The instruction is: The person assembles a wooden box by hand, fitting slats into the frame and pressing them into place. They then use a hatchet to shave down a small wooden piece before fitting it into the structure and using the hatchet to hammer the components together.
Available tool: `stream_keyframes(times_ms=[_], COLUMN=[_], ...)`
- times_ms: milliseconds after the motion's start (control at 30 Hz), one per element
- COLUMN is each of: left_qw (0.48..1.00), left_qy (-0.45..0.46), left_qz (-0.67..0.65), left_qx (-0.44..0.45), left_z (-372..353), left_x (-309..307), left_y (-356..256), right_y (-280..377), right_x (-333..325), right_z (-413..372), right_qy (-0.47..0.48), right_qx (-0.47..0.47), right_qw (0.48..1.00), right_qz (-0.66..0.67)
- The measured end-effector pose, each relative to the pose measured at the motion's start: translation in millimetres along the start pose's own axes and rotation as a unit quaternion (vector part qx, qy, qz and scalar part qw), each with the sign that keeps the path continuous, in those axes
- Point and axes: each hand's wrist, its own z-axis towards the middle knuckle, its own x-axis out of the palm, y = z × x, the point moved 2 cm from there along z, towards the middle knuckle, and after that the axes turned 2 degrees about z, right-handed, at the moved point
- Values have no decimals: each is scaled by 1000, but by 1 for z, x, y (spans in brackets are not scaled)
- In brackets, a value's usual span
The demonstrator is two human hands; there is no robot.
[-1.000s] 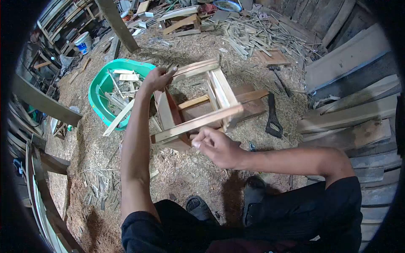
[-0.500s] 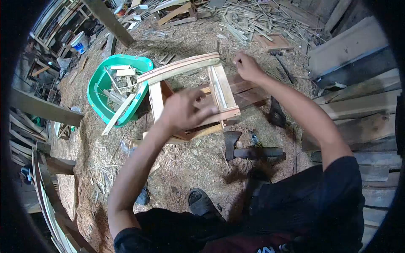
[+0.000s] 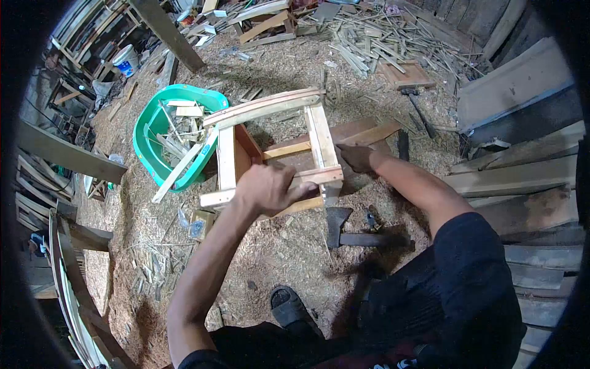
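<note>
A small wooden frame of light pieces with a reddish inner panel stands on the shavings-covered ground. My left hand is wrapped round its near rail, fingers over the top. To the right of the frame, my right hand reaches low beside the crosspiece, above dark boards; its fingers are in shadow and what they hold, if anything, is hidden. An axe lies below the frame, next to a dark bar.
A green tub of wood scraps sits left of the frame. A hammer lies at right, near a pile of thin sticks. Planks line the right side. A post rises at upper left.
My left hand has come down and closed on the near rail. My right hand has dropped from above the far rail to beside the frame. The frame sits slightly differently in view.
</note>
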Motion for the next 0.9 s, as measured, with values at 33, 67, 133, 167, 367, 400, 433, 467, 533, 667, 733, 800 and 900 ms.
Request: stream_keyframes(times_ms=[33,67,133,167,367,400,433,467,533,667,733,800,900], left_qw=[999,998,996,997,988,986,985,980,971,957,956,949,956], left_qy=[-7,-22,-45,-54,-79,-81,-83,-99,-131,-186,-191,-216,-204], left_qz=[39,51,73,52,64,60,58,77,70,86,81,53,47], left_qx=[11,10,22,28,120,131,143,157,189,207,208,222,207], left_z=[6,9,17,21,45,52,59,67,85,105,111,115,111], left_x=[-4,-8,-26,-31,-59,-61,-62,-60,-54,-45,-40,-39,-37], left_y=[7,13,20,26,32,32,32,33,42,62,79,98,134], right_y=[-4,-8,-14,-18,-59,-88,-115,-103,-58,-72,-57,-31,-11], right_x=[-4,-8,-24,-32,-107,-113,-115,-128,-177,-158,-160,-163,-153], right_z=[-9,-19,-38,-44,-40,-16,4,3,1,6,-4,-17,-19], right_qy=[10,20,59,64,-219,-270,-321,-314,-282,-323,-366,-398,-431], right_qx=[23,45,57,97,263,219,173,176,167,113,156,148,138], right_qw=[1000,998,988,987,895,879,855,785,595,540,530,480,468], right_qz=[-15,-31,-131,-107,285,328,369,504,734,769,749,767,759])
